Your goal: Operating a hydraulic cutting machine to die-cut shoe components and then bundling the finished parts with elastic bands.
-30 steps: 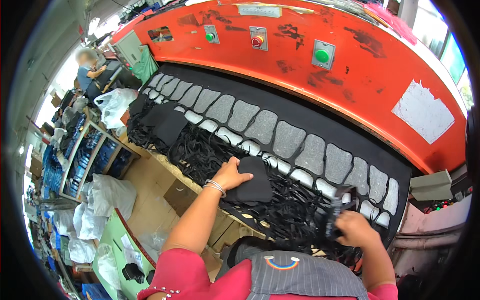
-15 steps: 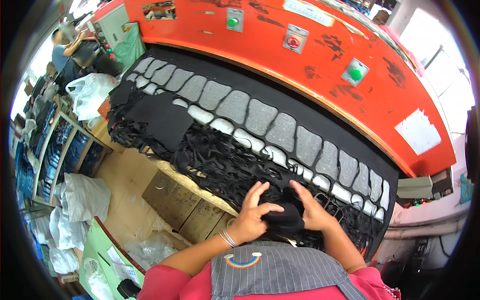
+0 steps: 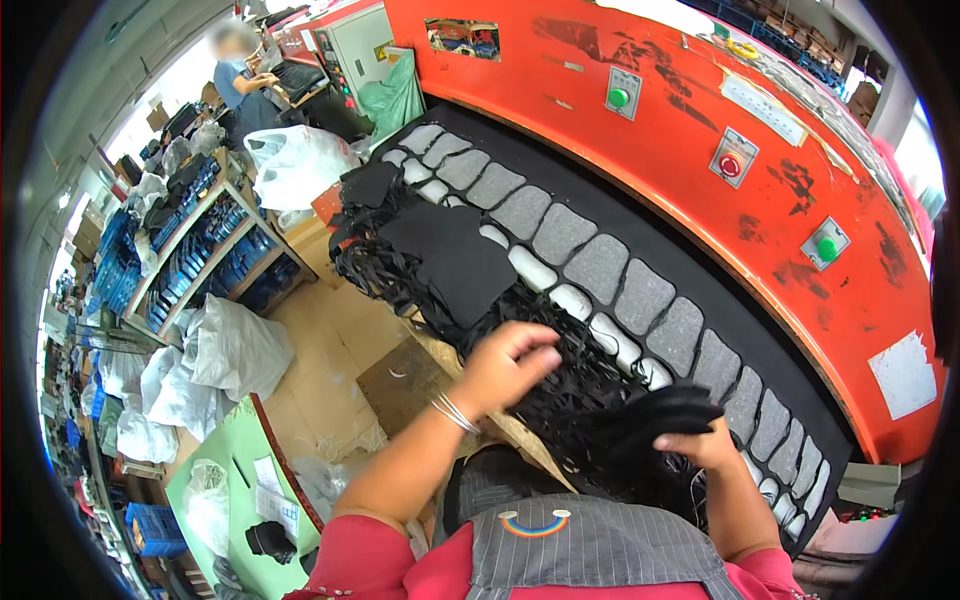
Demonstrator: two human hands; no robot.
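Observation:
A stack of black cut fabric pieces (image 3: 655,418) is gripped by my right hand (image 3: 708,446), thumb on the near edge. It hangs over a heap of black fabric scraps and strips (image 3: 565,365). My left hand (image 3: 505,365) hovers at the left part of this heap, fingers loosely bent and apart, with nothing seen in it. Beyond the heap, rows of grey cut pieces (image 3: 645,295) and smaller white ones (image 3: 618,338) lie on the black bed (image 3: 600,195) of the machine. One larger black sheet (image 3: 460,260) rests on the scraps, past my left hand.
The red machine front (image 3: 560,60) rises behind the bed, with green buttons (image 3: 619,98) and a red stop button (image 3: 731,164). To the left stand a green table (image 3: 225,500), white plastic bags (image 3: 235,345) and a shelf of blue items (image 3: 225,240). Another person (image 3: 240,85) works far left.
My left hand has let go of the black stack and moved left, off it. The right hand keeps the stack and has shifted right. The whole view has turned left.

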